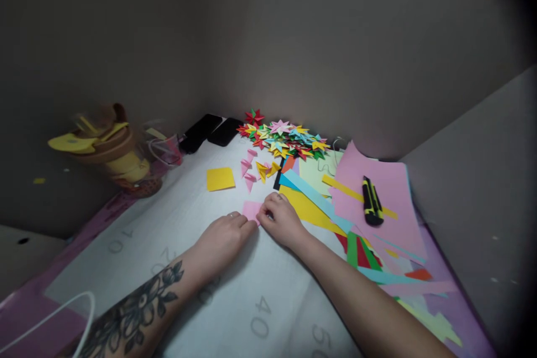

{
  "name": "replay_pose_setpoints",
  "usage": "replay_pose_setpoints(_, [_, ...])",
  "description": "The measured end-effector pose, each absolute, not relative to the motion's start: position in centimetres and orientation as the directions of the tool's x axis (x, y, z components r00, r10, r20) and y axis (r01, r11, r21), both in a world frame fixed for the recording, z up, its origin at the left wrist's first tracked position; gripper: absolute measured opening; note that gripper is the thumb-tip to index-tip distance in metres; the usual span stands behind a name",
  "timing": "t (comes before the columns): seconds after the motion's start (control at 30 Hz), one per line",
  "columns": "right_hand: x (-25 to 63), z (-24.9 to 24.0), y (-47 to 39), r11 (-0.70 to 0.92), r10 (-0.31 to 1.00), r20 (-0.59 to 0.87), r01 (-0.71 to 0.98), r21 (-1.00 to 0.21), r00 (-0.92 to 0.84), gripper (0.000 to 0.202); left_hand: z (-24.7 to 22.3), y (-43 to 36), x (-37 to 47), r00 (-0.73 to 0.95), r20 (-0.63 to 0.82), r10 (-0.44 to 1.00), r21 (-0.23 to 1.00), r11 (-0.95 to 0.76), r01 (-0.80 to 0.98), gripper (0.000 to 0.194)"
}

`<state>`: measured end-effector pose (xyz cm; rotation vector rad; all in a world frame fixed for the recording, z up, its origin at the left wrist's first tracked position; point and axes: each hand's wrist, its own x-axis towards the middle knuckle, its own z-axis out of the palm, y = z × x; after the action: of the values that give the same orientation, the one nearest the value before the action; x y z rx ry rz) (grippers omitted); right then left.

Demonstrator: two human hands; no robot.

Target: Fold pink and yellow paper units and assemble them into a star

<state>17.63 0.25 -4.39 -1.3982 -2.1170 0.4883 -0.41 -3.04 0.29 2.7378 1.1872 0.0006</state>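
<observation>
A small pink paper square (251,210) lies between my two hands on the white sheet. My left hand (230,229) presses its closed fingers along the near edge of the paper. My right hand (280,217) has its fingers curled onto the paper's right side. Just beyond are several folded pink paper pieces (249,170) and folded yellow pieces (267,170). A yellow paper square (220,179) lies flat to the left of them. Farther back sits a heap of multicoloured paper stars (285,137).
On the right, a black and yellow utility knife (372,201) rests on pink paper sheets (398,179), near scattered colored strips (314,196). Two dark phones (202,132) lie at the back. A lidded cup (126,162) stands left; a white cable (86,313) curves at lower left.
</observation>
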Motion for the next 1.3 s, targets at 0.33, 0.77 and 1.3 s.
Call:
replay_pose_setpoints(0.33, [17.2,-3.8,-0.2,0.356,0.934,0.225,0.775,-0.522,-0.278,0.007,0.1,-3.3,0.1,0.7,-0.077,0.71,0.038,-0.699,0.714,0.02])
replay_pose_setpoints(0.77, [19.3,-3.8,-1.3,0.581,0.808,0.45,0.638,-0.505,-0.38,0.021,0.4,-2.5,-0.7,0.713,-0.038,0.7,0.202,-0.694,0.691,0.023])
replay_pose_setpoints(1.3, [19.8,-3.6,-1.6,0.766,0.637,0.371,0.498,-0.407,-0.676,0.029,-0.4,0.2,-2.6,0.721,0.147,0.678,0.453,-0.694,0.56,0.019])
